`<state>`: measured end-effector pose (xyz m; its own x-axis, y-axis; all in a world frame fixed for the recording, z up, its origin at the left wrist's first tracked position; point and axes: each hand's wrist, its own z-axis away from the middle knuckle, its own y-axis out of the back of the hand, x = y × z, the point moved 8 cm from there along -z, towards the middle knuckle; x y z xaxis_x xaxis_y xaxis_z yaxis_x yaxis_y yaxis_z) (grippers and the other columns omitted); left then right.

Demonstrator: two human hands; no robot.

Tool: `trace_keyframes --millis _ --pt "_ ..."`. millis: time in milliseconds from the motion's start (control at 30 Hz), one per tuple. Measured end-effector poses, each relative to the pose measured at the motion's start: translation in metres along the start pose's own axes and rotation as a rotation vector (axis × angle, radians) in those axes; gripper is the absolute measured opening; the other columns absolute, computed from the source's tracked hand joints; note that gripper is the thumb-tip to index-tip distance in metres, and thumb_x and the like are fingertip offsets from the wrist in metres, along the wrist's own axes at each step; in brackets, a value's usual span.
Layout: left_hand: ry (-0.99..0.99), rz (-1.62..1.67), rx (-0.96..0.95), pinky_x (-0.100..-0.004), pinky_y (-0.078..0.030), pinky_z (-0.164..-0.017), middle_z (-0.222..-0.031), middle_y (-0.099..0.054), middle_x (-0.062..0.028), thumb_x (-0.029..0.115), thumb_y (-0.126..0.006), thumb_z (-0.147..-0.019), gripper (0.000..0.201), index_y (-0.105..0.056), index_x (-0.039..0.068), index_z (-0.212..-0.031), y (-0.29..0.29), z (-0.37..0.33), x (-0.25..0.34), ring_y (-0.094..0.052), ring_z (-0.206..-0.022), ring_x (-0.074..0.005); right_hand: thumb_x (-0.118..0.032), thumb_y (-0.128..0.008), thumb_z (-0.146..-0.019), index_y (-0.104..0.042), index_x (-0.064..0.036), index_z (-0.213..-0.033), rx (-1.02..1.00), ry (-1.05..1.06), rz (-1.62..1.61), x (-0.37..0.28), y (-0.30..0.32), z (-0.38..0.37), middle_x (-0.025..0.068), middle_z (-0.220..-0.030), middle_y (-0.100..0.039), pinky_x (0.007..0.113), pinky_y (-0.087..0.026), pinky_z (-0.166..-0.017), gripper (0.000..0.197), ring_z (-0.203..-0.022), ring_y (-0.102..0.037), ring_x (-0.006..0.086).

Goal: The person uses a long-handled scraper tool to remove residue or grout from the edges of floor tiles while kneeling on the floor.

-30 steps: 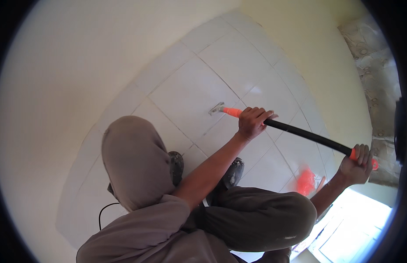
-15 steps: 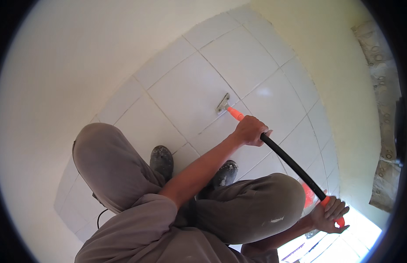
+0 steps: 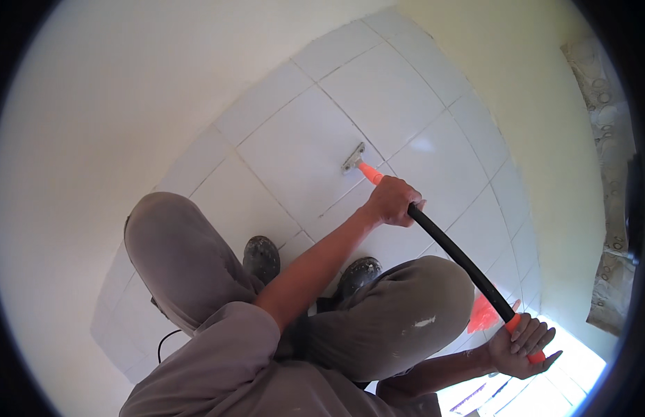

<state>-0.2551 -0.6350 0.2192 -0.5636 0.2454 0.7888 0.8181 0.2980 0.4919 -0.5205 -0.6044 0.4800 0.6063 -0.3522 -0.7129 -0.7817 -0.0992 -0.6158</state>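
Scraper [image 3: 454, 251] with a long black shaft slants across the person's front, its flat metal head [image 3: 353, 158] down at the white tile floor [image 3: 287, 135], beside a grout line; whether the edge presses on the tile cannot be told. Any lettering on the tool is too small to read. Orange sections sit near the head and at the far end. The left hand [image 3: 395, 201] is wrapped around the tool just behind the front orange section, knuckles upward, its forearm bare and reaching out between the knees. The right hand [image 3: 522, 346] holds the orange end, lower and farther right, fingers curled over it and one digit sticking out past the tip; that forearm emerges from behind the right knee [image 3: 419, 306], which bears a pale smear. Dark shoes [image 3: 261, 258] flecked with white stand on the tiles near the left forearm. Beyond the shaft, a red item [image 3: 482, 315] is partly covered by the knee, its kind unclear. Farther out rise a cream wall [image 3: 544, 139] and a ring-patterned curtain [image 3: 600, 90] at the right rim.
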Motion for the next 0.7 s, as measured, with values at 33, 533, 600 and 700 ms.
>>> trace_keyframes --millis 33,533,600,700 --pt "-0.017 0.092 0.002 -0.0407 -0.038 -0.049 -0.050 -0.052 -0.0051 0.013 -0.068 -0.064 0.017 -0.055 0.014 -0.053 0.007 -0.002 -0.002 -0.054 -0.049 -0.0287 -0.033 -0.050 -0.098 -0.037 -0.0149 -0.064 0.084 0.014 0.025 0.002 0.001 0.002 0.0007 -0.046 -0.031 0.023 -0.026 -0.040 0.041 -0.036 -0.027 0.0092" --pt "0.085 0.033 -0.079 -0.0421 -0.043 -0.056 -0.058 -0.060 -0.0064 0.018 -0.070 -0.061 0.014 -0.058 0.012 -0.057 0.037 -0.020 -0.037 -0.061 -0.060 -0.0294 -0.018 -0.050 -0.096 -0.031 -0.0166 -0.062 0.036 0.024 0.081 0.019 -0.044 0.009 -0.0003 -0.048 -0.024 0.026 -0.026 -0.044 0.039 -0.039 -0.022 0.0101" --pt "0.015 0.122 -0.024 -0.0432 -0.043 -0.056 -0.056 -0.058 -0.0083 0.018 -0.070 -0.064 0.021 -0.053 0.011 -0.054 0.027 -0.007 -0.024 -0.060 -0.059 -0.0306 -0.021 -0.045 -0.099 -0.033 -0.0164 -0.062 0.279 0.057 0.284 0.008 -0.026 0.010 0.0001 -0.045 -0.027 0.024 -0.027 -0.044 0.040 -0.037 -0.024 0.0101" --pt "0.006 0.082 -0.041 -0.0438 -0.042 -0.055 -0.054 -0.055 -0.0088 0.019 -0.071 -0.067 0.023 -0.053 0.012 -0.054 0.016 -0.015 -0.009 -0.058 -0.058 -0.0331 -0.018 -0.043 -0.099 -0.032 -0.0158 -0.061 0.021 0.028 0.085 -0.002 -0.027 0.000 0.0006 -0.047 -0.029 0.023 -0.026 -0.044 0.039 -0.037 -0.025 0.0091"
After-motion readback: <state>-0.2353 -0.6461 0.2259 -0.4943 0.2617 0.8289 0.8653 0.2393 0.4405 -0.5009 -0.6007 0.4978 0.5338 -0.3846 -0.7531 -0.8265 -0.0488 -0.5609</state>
